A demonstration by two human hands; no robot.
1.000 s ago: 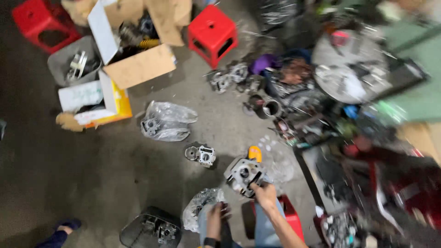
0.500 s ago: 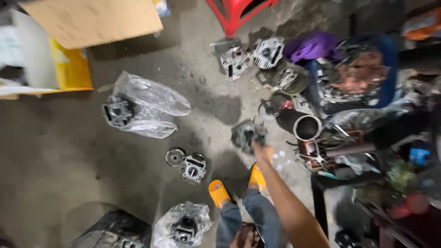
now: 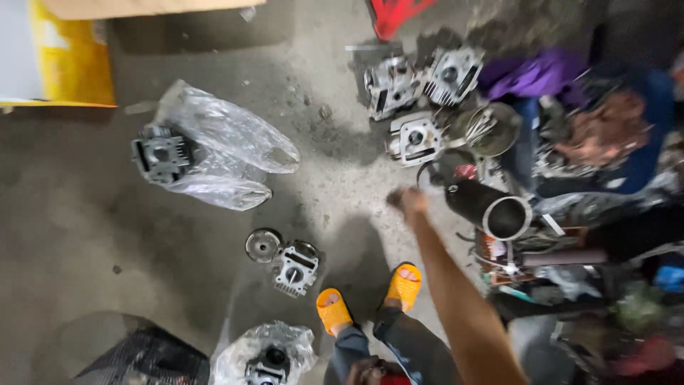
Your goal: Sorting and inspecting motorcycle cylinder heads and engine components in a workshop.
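Over grimy concrete floor [image 3: 85, 235], the right hand [image 3: 407, 202] hangs near three engine heads [image 3: 415, 137], grip blurred, unreadable.

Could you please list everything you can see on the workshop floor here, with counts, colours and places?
engine cylinder heads: three, silver-grey, top centre, clustered
dark cylinder block: one, dark grey, left, at the mouth of a clear plastic bag
small engine part: one, silver, centre floor, beside a round metal disc
bagged engine part: one, in clear plastic, bottom centre
black pipe: one, right of centre
purple cloth: one, top right
yellow box: one, top left
red stool: one, top edge
orange sandals: two, bottom centre
right hand: blurred, reaching toward the pipe
left hand: bottom edge, mostly out of view
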